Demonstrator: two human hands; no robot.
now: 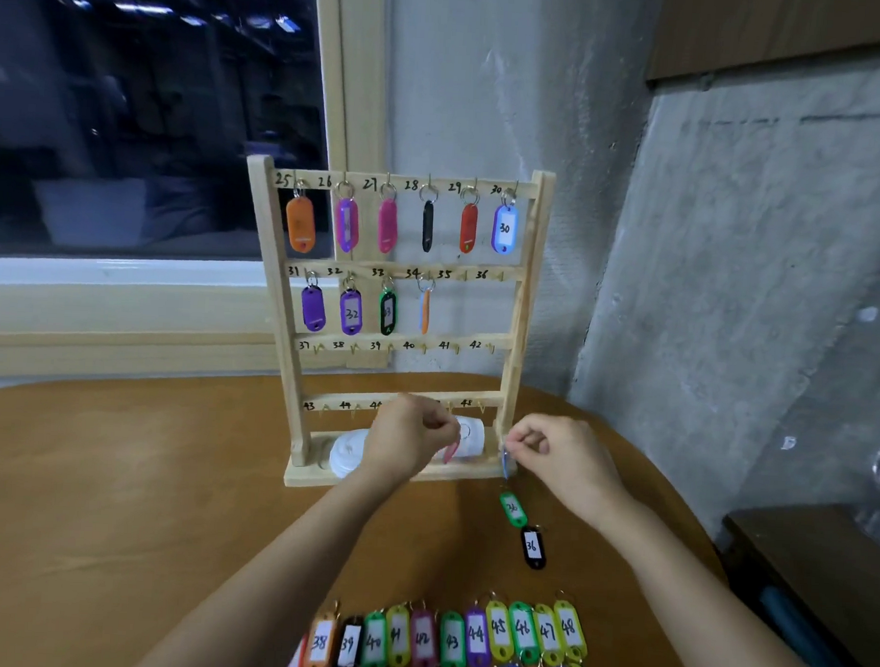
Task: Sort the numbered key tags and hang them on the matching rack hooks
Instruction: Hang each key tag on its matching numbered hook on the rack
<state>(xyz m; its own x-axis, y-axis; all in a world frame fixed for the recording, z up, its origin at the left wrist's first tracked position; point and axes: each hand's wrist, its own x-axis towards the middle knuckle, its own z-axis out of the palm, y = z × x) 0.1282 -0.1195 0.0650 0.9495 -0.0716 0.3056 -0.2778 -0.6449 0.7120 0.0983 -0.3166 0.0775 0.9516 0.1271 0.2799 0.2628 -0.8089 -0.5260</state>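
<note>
Now pinches a pink tag in the curled fingers of the left hand, low before the base of the wooden rack. Grips a blue tag with the right hand, thumb and fingers closed on it, just beside the rack's right post. Has a green tag and a black tag marked 36 lying flat on the table, below the right hand. Has rows of numbered tags, 38 to 48 legible, at the near edge. Shows hung tags on hooks 25 to 34.
</note>
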